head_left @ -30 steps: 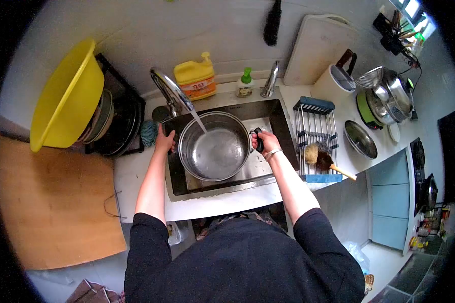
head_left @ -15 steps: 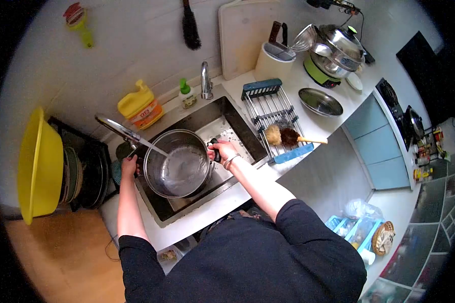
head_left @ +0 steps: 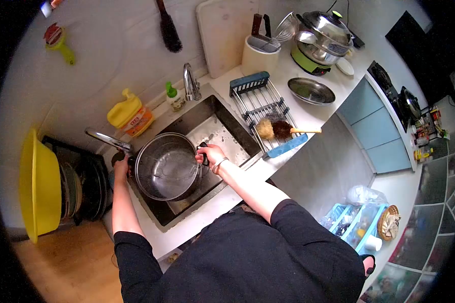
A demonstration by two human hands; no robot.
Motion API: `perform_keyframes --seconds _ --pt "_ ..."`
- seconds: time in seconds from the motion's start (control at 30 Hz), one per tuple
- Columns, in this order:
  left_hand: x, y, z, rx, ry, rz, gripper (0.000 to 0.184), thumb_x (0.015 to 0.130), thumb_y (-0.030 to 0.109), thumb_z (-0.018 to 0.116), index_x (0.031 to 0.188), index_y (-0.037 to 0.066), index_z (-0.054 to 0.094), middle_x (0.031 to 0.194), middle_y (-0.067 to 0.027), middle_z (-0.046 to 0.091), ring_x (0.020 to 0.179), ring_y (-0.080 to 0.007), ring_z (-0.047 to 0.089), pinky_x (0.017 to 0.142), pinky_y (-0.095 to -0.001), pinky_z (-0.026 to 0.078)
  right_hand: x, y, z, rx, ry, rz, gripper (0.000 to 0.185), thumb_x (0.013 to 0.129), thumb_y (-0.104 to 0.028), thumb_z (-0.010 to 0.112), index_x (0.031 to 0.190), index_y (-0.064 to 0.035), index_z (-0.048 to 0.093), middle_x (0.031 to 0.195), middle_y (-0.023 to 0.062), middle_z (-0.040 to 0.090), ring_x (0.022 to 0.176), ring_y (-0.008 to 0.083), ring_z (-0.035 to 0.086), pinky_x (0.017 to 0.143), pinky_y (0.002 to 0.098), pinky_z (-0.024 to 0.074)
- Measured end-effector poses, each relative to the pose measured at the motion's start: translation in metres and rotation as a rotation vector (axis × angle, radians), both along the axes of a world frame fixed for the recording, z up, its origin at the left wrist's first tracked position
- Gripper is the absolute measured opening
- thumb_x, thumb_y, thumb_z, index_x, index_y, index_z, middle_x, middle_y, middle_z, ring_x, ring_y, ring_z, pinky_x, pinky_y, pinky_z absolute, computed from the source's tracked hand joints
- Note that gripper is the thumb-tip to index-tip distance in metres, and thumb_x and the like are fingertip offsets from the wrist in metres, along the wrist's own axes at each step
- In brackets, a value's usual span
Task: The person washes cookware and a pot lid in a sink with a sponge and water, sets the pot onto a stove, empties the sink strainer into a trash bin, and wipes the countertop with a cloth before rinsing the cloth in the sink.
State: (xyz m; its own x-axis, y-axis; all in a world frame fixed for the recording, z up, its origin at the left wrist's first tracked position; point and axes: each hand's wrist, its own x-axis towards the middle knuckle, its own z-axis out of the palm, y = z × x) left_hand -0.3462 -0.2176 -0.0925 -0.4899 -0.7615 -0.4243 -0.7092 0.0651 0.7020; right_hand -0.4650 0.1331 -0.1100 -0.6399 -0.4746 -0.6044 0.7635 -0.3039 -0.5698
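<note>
A steel pot [head_left: 168, 174] with two black side handles is held over the left part of the sink [head_left: 225, 129]; a little clear liquid appears to lie in it. My right hand [head_left: 212, 155] is closed round the right handle. At the opposite side, my left hand [head_left: 120, 165] is closed at the left handle, its fingers partly hidden. A curved faucet [head_left: 106, 139] reaches toward the pot's upper left rim, with no stream visible from it. Behind the sink stands a second, chrome tap [head_left: 191, 83].
Yellow detergent jug [head_left: 131, 113] and green-capped bottle [head_left: 175, 97] line the sink's back edge. On the right, a drying rack [head_left: 260, 98] carries brushes, near a metal lid [head_left: 311, 91]. A yellow basin [head_left: 40, 187] and dark dish rack [head_left: 93, 187] stand left.
The water stream running from the faucet into the pot has stopped. Both hands keep their hold on the pot, and the whole view has shifted slightly.
</note>
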Motion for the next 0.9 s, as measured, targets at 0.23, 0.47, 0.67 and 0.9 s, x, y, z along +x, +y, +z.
perform_keyframes --seconds 0.23,0.47,0.67,0.9 --pt "0.05 0.025 0.035 0.613 0.373 0.092 0.028 0.084 0.029 0.055 0.089 0.001 0.058 0.057 -0.0022 0.048 0.04 -0.0111 0.039 0.036 -0.028 0.032 -0.033 0.014 0.013 0.057 0.156 0.096 0.009 0.075 -0.001 0.054 0.083 0.0006 0.049 0.066 0.0081 0.054 0.053 0.016 0.055 0.042 0.0259 0.0461" --pt "0.133 0.151 0.095 0.849 1.135 0.226 0.03 0.092 0.02 0.038 0.118 0.005 0.042 0.055 0.0037 0.03 0.039 -0.0033 0.026 0.032 -0.0166 0.025 -0.06 0.003 0.048 0.023 0.243 0.307 0.03 0.077 -0.004 0.052 0.106 0.0036 0.048 0.071 0.0084 0.058 0.052 0.0112 0.053 0.042 0.0221 0.0427" --pt "0.162 0.22 0.074 0.779 1.354 0.476 0.027 0.092 0.029 0.038 0.105 0.008 0.051 0.052 0.0039 0.023 0.038 -0.0048 0.019 0.031 -0.0187 0.018 -0.072 -0.019 0.083 -0.016 0.506 0.451 0.034 0.08 -0.009 0.052 0.113 0.0014 0.047 0.075 0.0064 0.059 0.054 0.0102 0.053 0.046 0.0227 0.0426" --pt "0.153 0.289 0.108 0.874 1.6 0.343 0.03 0.092 0.03 0.036 0.1 0.004 0.048 0.053 0.0022 0.024 0.037 -0.0055 0.02 0.032 -0.0194 0.018 -0.089 -0.028 0.051 0.186 0.633 0.755 0.033 0.082 -0.015 0.055 0.112 -0.0019 0.05 0.084 0.0057 0.061 0.061 0.0088 0.053 0.049 0.0209 0.0426"
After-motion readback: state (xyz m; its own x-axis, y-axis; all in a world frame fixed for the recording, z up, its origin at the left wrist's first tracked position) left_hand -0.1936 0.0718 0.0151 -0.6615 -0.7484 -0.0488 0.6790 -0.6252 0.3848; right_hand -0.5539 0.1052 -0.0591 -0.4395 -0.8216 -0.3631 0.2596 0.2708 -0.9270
